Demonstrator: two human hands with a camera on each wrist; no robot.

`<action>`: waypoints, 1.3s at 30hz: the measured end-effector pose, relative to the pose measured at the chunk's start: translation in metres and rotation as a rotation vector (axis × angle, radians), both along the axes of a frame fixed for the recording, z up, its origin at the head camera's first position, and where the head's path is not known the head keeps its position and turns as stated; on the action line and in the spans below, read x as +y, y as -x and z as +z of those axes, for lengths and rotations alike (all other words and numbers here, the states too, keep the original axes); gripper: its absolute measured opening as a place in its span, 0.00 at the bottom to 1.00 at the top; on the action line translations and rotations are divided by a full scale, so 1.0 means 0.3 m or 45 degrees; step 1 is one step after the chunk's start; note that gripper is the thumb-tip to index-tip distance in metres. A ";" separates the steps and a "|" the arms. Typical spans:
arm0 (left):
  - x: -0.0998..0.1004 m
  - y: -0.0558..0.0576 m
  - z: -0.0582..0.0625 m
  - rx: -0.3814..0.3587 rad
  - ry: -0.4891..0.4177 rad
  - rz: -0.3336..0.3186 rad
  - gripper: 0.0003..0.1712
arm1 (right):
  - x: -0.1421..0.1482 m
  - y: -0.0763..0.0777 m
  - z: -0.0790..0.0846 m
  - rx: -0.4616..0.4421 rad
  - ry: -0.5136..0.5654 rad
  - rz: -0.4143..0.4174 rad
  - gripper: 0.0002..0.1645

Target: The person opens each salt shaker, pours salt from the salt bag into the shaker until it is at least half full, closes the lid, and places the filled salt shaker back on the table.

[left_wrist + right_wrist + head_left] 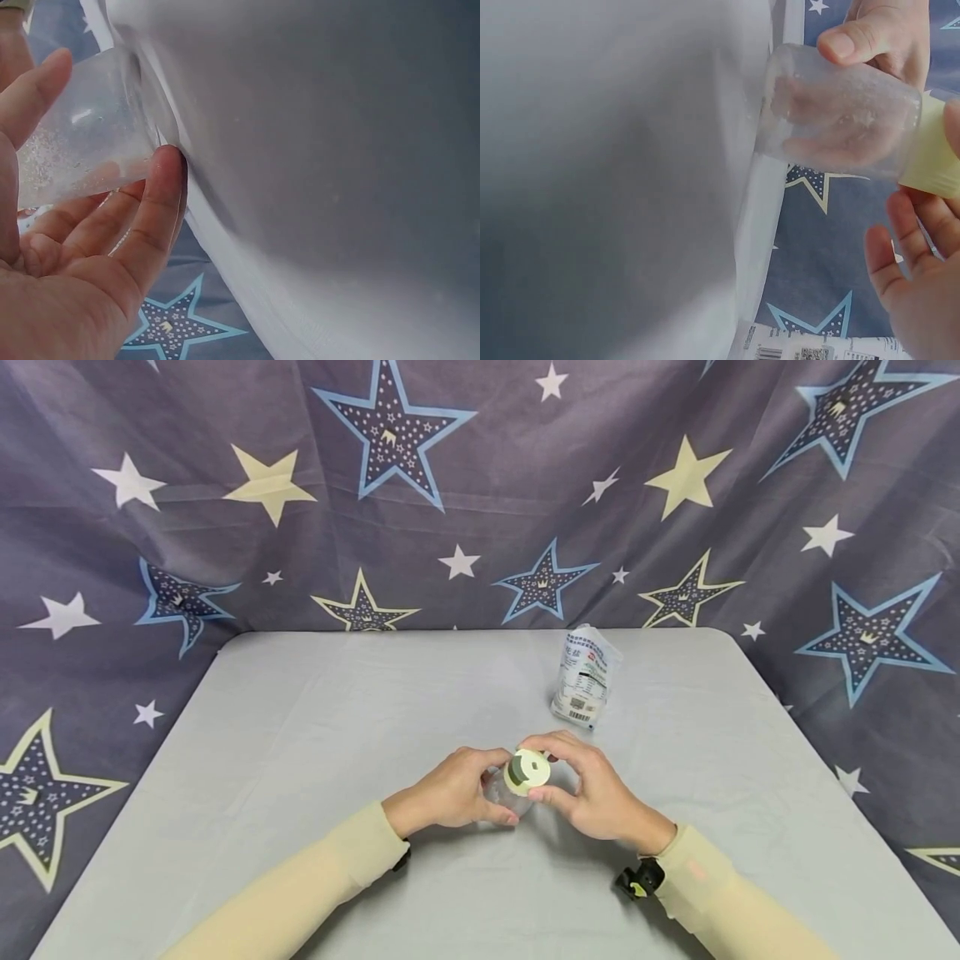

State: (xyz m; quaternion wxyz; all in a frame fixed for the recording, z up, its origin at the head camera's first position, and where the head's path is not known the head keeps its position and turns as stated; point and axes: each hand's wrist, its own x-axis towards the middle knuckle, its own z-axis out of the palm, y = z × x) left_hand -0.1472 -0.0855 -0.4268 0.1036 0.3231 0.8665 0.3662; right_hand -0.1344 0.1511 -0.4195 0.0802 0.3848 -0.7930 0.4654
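A clear plastic shaker jar [840,112] with a pale yellow lid [534,767] stands on the table between both hands. My left hand [455,789] grips the jar's body, thumb on the near side and fingers around the far side. With thumb and fingers, my right hand [600,789] pinches the lid's rim from the right. A greenish opening and a small hole show on the lid's top in the head view. White grains cling inside the jar wall [90,120] in the left wrist view. How firmly the lid sits cannot be seen.
Behind the right hand, a white printed salt bag [583,681] with a barcode stands on the grey-white tabletop [337,710]. A dark curtain [480,510] with stars hangs along the table's back edge and sides. Wrist cameras [640,878] sit below the sleeves.
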 end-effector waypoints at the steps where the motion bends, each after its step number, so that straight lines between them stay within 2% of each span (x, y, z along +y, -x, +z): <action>1: 0.000 0.001 0.000 -0.003 -0.004 -0.001 0.34 | 0.002 0.001 0.001 -0.002 -0.006 0.015 0.31; 9: -0.001 0.001 -0.001 0.020 -0.004 -0.010 0.32 | 0.014 0.004 0.009 -0.061 -0.061 0.124 0.32; 14: -0.003 0.001 -0.001 0.030 -0.005 -0.014 0.34 | 0.019 0.004 0.019 -0.068 -0.067 0.184 0.31; 21: 0.000 -0.001 -0.001 0.025 -0.002 -0.002 0.34 | 0.028 0.000 0.021 -0.094 -0.070 0.185 0.35; 25: 0.001 -0.002 -0.002 0.027 0.006 0.008 0.33 | 0.030 -0.007 0.021 -0.090 -0.079 0.118 0.44; 28: 0.002 -0.001 -0.003 0.037 0.010 0.013 0.33 | 0.027 -0.013 0.018 -0.058 -0.085 0.012 0.49; 33: 0.003 0.000 -0.007 0.040 0.011 0.021 0.33 | 0.008 -0.020 0.008 0.020 -0.065 -0.156 0.47; 39: 0.005 -0.002 -0.007 0.048 -0.004 0.022 0.33 | -0.015 -0.031 -0.001 0.082 -0.045 -0.259 0.40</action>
